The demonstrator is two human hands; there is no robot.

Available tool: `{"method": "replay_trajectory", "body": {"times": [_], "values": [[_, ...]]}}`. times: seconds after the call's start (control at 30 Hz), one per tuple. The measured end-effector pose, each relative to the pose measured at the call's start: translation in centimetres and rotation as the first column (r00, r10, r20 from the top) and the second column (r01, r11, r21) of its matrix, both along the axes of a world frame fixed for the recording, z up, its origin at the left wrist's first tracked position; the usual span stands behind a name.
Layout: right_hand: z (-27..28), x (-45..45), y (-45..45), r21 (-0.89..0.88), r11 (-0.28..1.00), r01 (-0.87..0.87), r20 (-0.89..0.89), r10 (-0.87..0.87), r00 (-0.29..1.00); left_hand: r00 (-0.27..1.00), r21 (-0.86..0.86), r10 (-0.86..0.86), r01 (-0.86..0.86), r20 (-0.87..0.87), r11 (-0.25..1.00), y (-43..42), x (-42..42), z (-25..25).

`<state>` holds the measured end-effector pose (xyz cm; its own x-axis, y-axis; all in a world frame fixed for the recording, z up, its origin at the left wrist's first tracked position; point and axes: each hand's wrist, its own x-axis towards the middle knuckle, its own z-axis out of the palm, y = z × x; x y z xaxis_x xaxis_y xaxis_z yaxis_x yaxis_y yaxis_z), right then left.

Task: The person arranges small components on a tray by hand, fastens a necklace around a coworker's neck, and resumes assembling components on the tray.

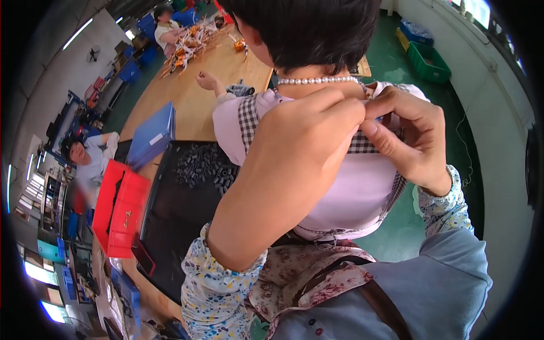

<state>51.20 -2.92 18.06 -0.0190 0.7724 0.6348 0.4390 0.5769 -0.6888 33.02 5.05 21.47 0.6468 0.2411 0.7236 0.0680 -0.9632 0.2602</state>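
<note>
Both hands are raised behind a person in a pink top [351, 195] with black-and-white checked trim [248, 118]. A white pearl necklace [317, 80] lies round that person's neck. My left hand [309, 136] is closed, back towards me, just below the pearls. My right hand [411, 133] pinches thumb and forefinger together beside it, and the fingertips of both hands meet. Whatever they pinch is hidden behind the fingers. Floral sleeve covers [218, 283] wrap both my forearms.
On the wooden table [226, 65] lie a black mat [170, 226] with small black parts [198, 164], a blue folder [153, 136], a red box [122, 209], a phone [143, 256] and a wire pile [192, 42]. Two other people sit around it. A green crate [429, 61] stands on the floor.
</note>
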Motion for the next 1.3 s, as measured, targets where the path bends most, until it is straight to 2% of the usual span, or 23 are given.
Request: {"method": "replay_trajectory", "body": {"times": [0.1,0.23,0.27,0.33,0.37,0.4,0.53,0.73,0.8,0.97,1.03,1.1,1.17,1.3], "values": [[-0.3,0.0,0.5,-0.044,0.997,-0.058,-0.074,0.055,0.996,1.000,-0.096,-0.003,0.005,0.018,0.995,0.0,-0.1,-0.4],[-0.5,-1.2,0.5,-0.096,0.995,-0.030,-0.177,0.013,0.984,0.997,-0.083,0.029,-0.036,-0.075,0.996,0.1,-1.2,-0.7],[-0.3,-1.4,0.4,-0.119,0.993,0.008,-0.145,-0.025,0.989,0.997,-0.095,0.023,-0.030,-0.070,0.995,0.1,-1.3,-0.8],[0.0,-1.1,0.5,0.027,0.991,0.132,0.165,-0.135,0.977,0.998,-0.085,-0.011,0.006,-0.056,0.996,0.0,-1.4,-0.8],[-0.5,-1.0,1.2,0.138,0.987,0.086,0.149,-0.106,0.983,0.998,-0.103,0.006,-0.012,-0.056,0.995,-0.1,-1.5,-0.5],[-0.5,-1.0,1.3,0.149,0.986,0.075,0.140,-0.096,0.986,0.998,-0.120,0.025,-0.031,-0.054,0.992,-0.1,-1.6,-0.2],[0.5,-1.5,1.2,0.106,0.994,0.027,0.078,-0.035,0.996,1.000,-0.131,0.002,-0.005,-0.022,0.991,0.2,-2.0,0.1],[0.6,-2.0,1.5,0.104,0.994,0.043,0.111,-0.055,0.992,1.000,-0.170,0.010,-0.013,-0.017,0.985,0.7,-2.8,-0.2],[0.6,-2.1,1.5,0.204,0.973,0.107,0.215,-0.151,0.965,0.994,-0.196,-0.011,-0.011,-0.110,0.981,1.1,-3.1,-0.2],[-0.5,-2.2,1.9,0.337,0.928,0.160,0.271,-0.259,0.927,0.998,-0.223,-0.003,-0.010,-0.060,0.975,1.0,-2.3,-0.6],[-0.7,-2.1,1.9,0.323,0.933,0.158,0.266,-0.250,0.931,1.000,-0.221,0.014,-0.018,-0.017,0.975,0.8,-2.0,-0.7],[-0.7,-1.9,1.8,0.311,0.938,0.150,0.258,-0.235,0.937,0.999,-0.219,0.034,-0.040,-0.028,0.975,0.5,-2.0,-0.6],[-0.6,-1.7,1.8,0.273,0.956,0.107,0.179,-0.159,0.971,0.999,-0.218,0.038,-0.045,-0.034,0.975,0.4,-1.9,-0.5],[-1.2,-0.9,1.7,0.253,0.964,0.081,0.185,-0.130,0.974,0.996,-0.211,0.025,-0.043,-0.088,0.977,1.0,-2.0,-0.6]]}}
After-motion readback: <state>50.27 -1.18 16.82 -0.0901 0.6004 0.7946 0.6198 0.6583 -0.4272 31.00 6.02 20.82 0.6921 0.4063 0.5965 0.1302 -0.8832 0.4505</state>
